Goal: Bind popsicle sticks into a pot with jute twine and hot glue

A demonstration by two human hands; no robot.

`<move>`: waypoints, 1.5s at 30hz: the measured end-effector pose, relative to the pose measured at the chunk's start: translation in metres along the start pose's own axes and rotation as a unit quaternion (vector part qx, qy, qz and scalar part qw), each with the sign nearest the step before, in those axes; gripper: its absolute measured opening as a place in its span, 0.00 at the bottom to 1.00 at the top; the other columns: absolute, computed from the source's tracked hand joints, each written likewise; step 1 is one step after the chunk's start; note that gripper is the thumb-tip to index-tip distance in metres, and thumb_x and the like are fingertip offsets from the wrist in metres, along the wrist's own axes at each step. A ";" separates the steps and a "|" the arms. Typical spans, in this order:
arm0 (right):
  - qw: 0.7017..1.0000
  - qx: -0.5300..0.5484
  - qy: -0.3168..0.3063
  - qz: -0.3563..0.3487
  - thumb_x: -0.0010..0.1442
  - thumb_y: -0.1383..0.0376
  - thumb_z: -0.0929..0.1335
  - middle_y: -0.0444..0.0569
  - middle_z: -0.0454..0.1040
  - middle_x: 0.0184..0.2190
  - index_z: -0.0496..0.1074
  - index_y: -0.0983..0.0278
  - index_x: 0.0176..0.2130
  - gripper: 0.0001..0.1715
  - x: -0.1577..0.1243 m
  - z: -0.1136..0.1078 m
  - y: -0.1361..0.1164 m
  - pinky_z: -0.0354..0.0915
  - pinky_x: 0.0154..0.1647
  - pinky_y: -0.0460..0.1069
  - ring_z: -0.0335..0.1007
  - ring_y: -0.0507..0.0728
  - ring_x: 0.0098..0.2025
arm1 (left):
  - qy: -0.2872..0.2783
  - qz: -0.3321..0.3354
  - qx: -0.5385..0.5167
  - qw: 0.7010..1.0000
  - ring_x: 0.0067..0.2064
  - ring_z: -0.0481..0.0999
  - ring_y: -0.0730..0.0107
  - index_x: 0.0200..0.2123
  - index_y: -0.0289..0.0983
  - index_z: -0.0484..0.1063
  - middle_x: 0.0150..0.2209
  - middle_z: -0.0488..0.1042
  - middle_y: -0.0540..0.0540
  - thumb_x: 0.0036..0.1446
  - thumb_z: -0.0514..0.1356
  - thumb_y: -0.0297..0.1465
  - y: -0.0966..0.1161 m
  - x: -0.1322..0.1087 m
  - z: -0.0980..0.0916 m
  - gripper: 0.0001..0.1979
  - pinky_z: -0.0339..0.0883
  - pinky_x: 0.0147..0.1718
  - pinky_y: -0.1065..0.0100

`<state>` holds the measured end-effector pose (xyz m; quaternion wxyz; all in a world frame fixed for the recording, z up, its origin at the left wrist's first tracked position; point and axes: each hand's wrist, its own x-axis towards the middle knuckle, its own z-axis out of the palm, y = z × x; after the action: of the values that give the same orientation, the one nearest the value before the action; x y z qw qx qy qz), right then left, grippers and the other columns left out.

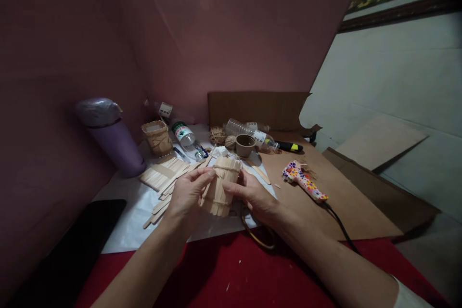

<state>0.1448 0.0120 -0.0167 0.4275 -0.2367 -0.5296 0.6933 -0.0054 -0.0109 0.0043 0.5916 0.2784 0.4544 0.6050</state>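
Between my two hands I see a small barrel-shaped holder made of pale wooden craft sticks (221, 185), with a cord band near its top and another lower down. My left hand (189, 190) pinches its left side, thumb near the upper band. On the right side my right hand (254, 195) grips it, thumb laid across the front and the other fingers hidden behind. The holder is raised over white paper and tilts slightly. To the left lie loose craft sticks (164, 197) and a bundle of sticks (159, 175).
A floral glue gun (305, 182) with a black cord lies on cardboard (346, 207) at right. Behind are a brown cup (245, 146), twine balls (217, 135), plastic bottles (186, 137), a utility knife (289, 146) and a decorated pot (158, 138). A purple tumbler (117, 142) stands left.
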 end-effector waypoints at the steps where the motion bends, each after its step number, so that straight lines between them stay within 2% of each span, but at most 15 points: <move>1: 1.000 -0.004 0.004 -0.005 0.54 0.62 0.74 0.51 0.76 0.51 0.70 0.62 0.52 0.27 0.000 0.001 0.001 0.66 0.52 0.52 0.72 0.59 0.51 | 0.003 -0.004 0.006 1.000 0.22 0.71 0.70 0.28 0.33 0.74 0.22 0.74 0.50 0.32 0.74 0.35 -0.001 0.000 0.000 0.19 0.67 0.23 0.68; 8: 0.999 0.014 0.047 -0.006 0.51 0.64 0.76 0.51 0.77 0.48 0.69 0.63 0.51 0.29 0.001 0.000 0.004 0.67 0.50 0.52 0.72 0.59 0.50 | 0.020 0.033 0.024 0.999 0.24 0.72 0.72 0.29 0.34 0.76 0.23 0.74 0.50 0.33 0.75 0.36 -0.008 0.001 -0.002 0.19 0.66 0.25 0.70; 12: 0.998 0.024 0.054 -0.013 0.51 0.64 0.76 0.49 0.77 0.46 0.70 0.62 0.50 0.28 0.002 -0.001 0.008 0.68 0.48 0.51 0.73 0.59 0.48 | 0.034 0.083 0.044 0.995 0.29 0.74 0.70 0.26 0.33 0.76 0.30 0.77 0.48 0.33 0.74 0.38 -0.012 0.002 -0.002 0.18 0.67 0.28 0.71; 14: 0.998 0.026 0.058 -0.019 0.51 0.64 0.76 0.49 0.77 0.46 0.70 0.62 0.50 0.27 0.003 -0.002 0.009 0.68 0.48 0.51 0.73 0.59 0.48 | 0.036 0.080 0.033 0.996 0.29 0.74 0.71 0.26 0.33 0.76 0.32 0.77 0.47 0.33 0.74 0.38 -0.013 0.001 -0.001 0.18 0.67 0.28 0.71; 18: 0.997 0.024 0.066 -0.021 0.51 0.64 0.76 0.50 0.77 0.47 0.70 0.63 0.50 0.27 0.003 -0.003 0.010 0.67 0.48 0.51 0.72 0.59 0.48 | 0.027 0.038 0.010 0.999 0.25 0.71 0.72 0.29 0.35 0.76 0.26 0.75 0.50 0.34 0.74 0.38 -0.014 -0.001 0.001 0.19 0.65 0.25 0.70; 22: 0.997 0.023 0.068 -0.021 0.51 0.63 0.76 0.49 0.77 0.46 0.70 0.62 0.49 0.26 0.004 -0.003 0.010 0.68 0.47 0.51 0.72 0.58 0.47 | 0.052 0.046 0.022 0.997 0.25 0.71 0.71 0.29 0.35 0.76 0.25 0.74 0.50 0.33 0.74 0.39 -0.018 0.000 0.001 0.19 0.65 0.26 0.70; 25: 0.997 0.022 0.073 -0.024 0.51 0.63 0.76 0.49 0.77 0.46 0.71 0.62 0.49 0.26 0.005 -0.003 0.012 0.68 0.47 0.51 0.73 0.59 0.47 | 0.061 0.080 0.046 0.994 0.28 0.71 0.71 0.28 0.35 0.76 0.28 0.74 0.50 0.35 0.73 0.40 -0.020 0.001 0.001 0.19 0.66 0.28 0.70; 30: 0.996 0.012 0.090 -0.023 0.49 0.63 0.76 0.49 0.77 0.46 0.70 0.62 0.49 0.28 0.005 -0.001 0.012 0.67 0.48 0.52 0.72 0.60 0.48 | 0.054 0.174 0.100 0.978 0.39 0.72 0.68 0.26 0.34 0.76 0.39 0.73 0.46 0.40 0.71 0.38 -0.025 0.000 0.003 0.14 0.66 0.35 0.71; 34: 0.995 -0.013 0.102 -0.020 0.49 0.61 0.76 0.50 0.77 0.46 0.71 0.63 0.48 0.27 0.004 0.002 0.008 0.67 0.49 0.53 0.72 0.60 0.48 | 0.039 0.177 0.102 0.978 0.37 0.71 0.68 0.28 0.35 0.75 0.38 0.72 0.46 0.42 0.70 0.38 -0.029 -0.001 0.003 0.14 0.66 0.33 0.70; 38: 0.993 -0.033 0.116 -0.016 0.49 0.59 0.76 0.51 0.77 0.46 0.70 0.63 0.47 0.27 0.002 0.005 0.004 0.67 0.49 0.54 0.72 0.60 0.47 | 0.040 0.193 0.109 0.974 0.42 0.70 0.66 0.26 0.34 0.75 0.39 0.72 0.46 0.43 0.69 0.36 -0.029 -0.001 0.003 0.11 0.65 0.40 0.69; 45: 0.991 -0.047 0.124 -0.009 0.49 0.58 0.74 0.52 0.77 0.45 0.70 0.64 0.47 0.27 0.003 0.001 0.004 0.68 0.46 0.54 0.73 0.62 0.46 | 0.014 0.135 0.073 0.988 0.33 0.70 0.72 0.28 0.36 0.72 0.31 0.72 0.50 0.44 0.69 0.34 -0.024 -0.005 0.005 0.11 0.64 0.33 0.71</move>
<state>0.1415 0.0135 -0.0201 0.4844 -0.3360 -0.5063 0.6294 0.0103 -0.0172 -0.0135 0.4764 0.3710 0.4635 0.6485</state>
